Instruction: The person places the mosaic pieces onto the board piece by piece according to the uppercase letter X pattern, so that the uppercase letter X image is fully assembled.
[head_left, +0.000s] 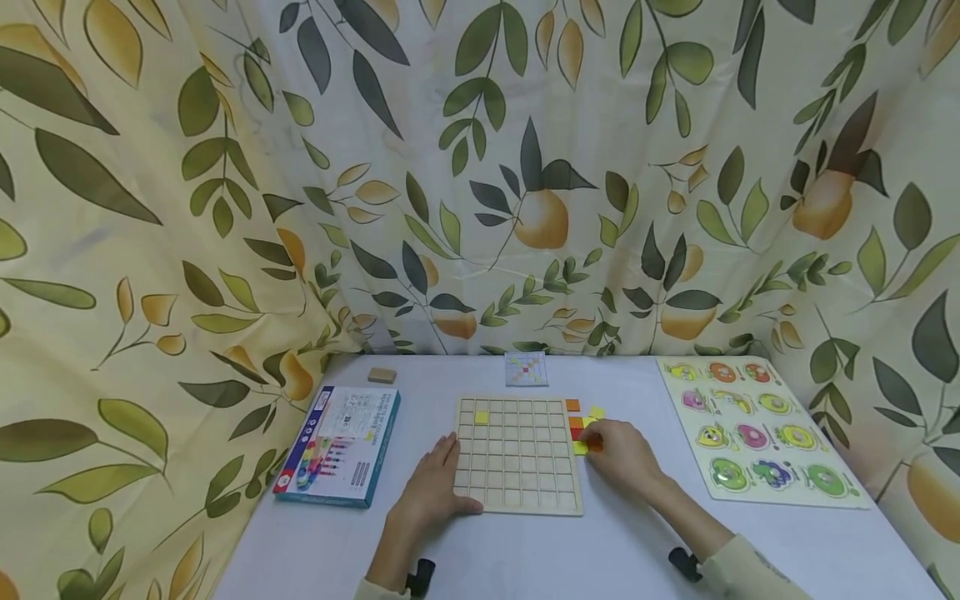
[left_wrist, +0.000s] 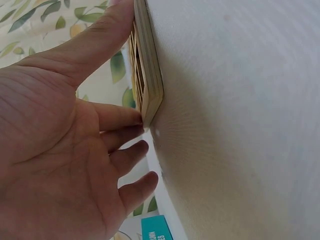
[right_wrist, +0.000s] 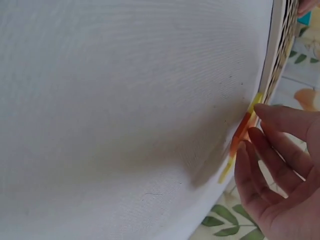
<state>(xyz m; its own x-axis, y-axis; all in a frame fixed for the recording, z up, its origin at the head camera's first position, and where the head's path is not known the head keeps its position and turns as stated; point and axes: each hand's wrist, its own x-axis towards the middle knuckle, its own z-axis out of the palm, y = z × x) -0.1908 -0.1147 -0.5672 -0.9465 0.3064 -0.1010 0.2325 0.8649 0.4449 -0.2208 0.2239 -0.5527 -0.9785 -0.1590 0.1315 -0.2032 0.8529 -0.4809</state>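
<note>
Beside the wooden grid board, your right hand is reaching with loose fingers over small, light, slippery tiles to pinch by their edges, while your left hand is lying flat against the board's edge.

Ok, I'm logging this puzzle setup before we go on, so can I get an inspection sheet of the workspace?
Surface: white table.
Job's things: wooden grid board, one yellow tile seated in it; loose colored tiles beside its right edge.
Clutter: game box, pattern card, wooden block, animal peg puzzle.
Grips: left hand rests against the board's edge; right hand on the loose tiles.
Cables: nothing seen.
Surroundings: leaf-print curtains.
</note>
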